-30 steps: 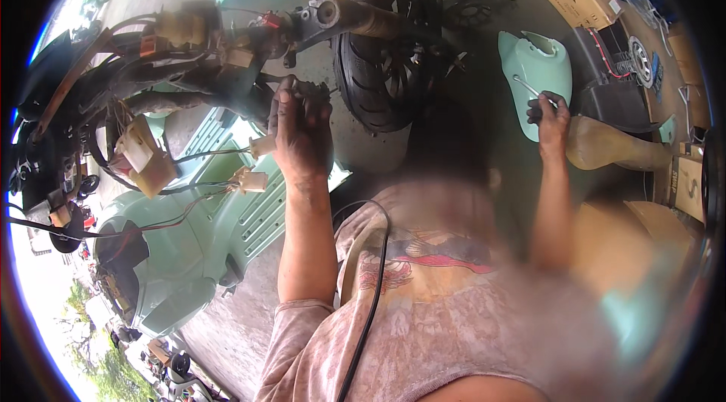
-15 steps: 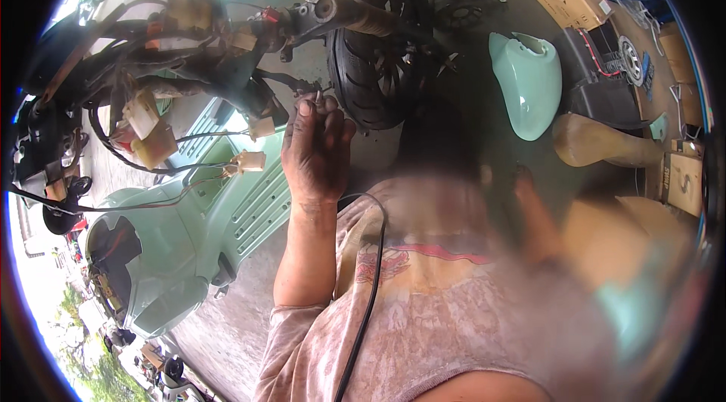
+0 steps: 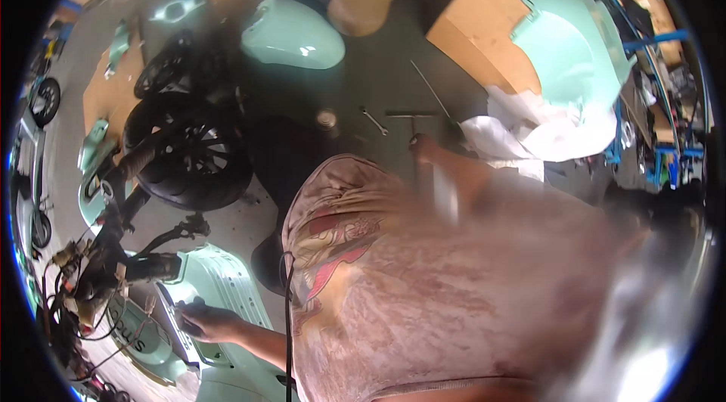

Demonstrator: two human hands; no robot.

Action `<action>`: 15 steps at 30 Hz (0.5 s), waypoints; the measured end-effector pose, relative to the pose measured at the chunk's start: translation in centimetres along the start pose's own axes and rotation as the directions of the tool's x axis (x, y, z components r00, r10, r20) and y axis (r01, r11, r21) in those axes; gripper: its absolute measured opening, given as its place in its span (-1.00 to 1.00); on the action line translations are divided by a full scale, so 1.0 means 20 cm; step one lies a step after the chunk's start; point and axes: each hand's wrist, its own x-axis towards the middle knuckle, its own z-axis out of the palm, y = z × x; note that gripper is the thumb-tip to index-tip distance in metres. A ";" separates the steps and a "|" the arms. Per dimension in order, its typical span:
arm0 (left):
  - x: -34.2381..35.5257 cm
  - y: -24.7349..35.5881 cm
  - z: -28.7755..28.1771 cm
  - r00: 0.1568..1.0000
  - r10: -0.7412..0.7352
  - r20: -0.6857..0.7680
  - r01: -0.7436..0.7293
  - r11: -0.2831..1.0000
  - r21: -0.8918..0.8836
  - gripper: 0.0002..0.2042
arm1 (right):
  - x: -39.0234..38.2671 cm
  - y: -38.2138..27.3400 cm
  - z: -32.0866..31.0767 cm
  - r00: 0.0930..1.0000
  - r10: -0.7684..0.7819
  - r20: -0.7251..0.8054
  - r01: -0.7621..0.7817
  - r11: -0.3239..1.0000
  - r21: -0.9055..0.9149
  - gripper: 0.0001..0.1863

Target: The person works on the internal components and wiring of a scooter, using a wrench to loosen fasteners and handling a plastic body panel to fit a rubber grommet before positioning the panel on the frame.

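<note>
My left hand is above the mint-green slotted floor panel, beside the bare scooter handlebar frame and its wiring. Its darkened fingers are curled together; whatever they pinch is too small to make out. Farther right, my right hand is low over the dark floor, fingers closed at the shaft of a T-handle wrench. Motion and haze blur part of that forearm. An open-end wrench lies left of the T-handle, and a thin rod lies beyond it.
A black-tyred wheel stands at the left. Beyond lie a glossy mint-green body panel and a cardboard box. A large mint-green panel rests on white wrapping at the right. A black cable hangs against my shirt.
The view has swung right. My left hand has dropped from the wheel and handlebar to above the green floor panel. My right hand has moved to the T-handle wrench, and tools now show.
</note>
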 end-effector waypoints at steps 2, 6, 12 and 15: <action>0.02 -0.01 -0.08 0.997 0.011 0.073 -0.011 1.000 -0.010 -0.75 | -0.08 0.17 0.14 0.998 0.003 -0.069 0.005 0.994 0.110 -0.65; -0.01 -0.03 0.01 0.986 0.010 0.166 -0.002 0.999 -0.048 -0.73 | -0.27 0.20 0.18 0.976 0.098 -0.197 -0.027 0.942 0.333 -0.67; 0.15 -0.18 0.11 0.870 0.269 0.414 -0.292 0.956 -0.009 -0.72 | -0.60 0.38 0.41 0.855 0.069 -0.514 0.163 0.906 0.391 -0.74; 0.13 -0.26 0.24 0.808 0.372 0.457 -0.414 0.910 -0.010 -0.69 | -0.72 0.52 0.52 0.818 0.049 -0.574 0.184 0.922 0.341 -0.77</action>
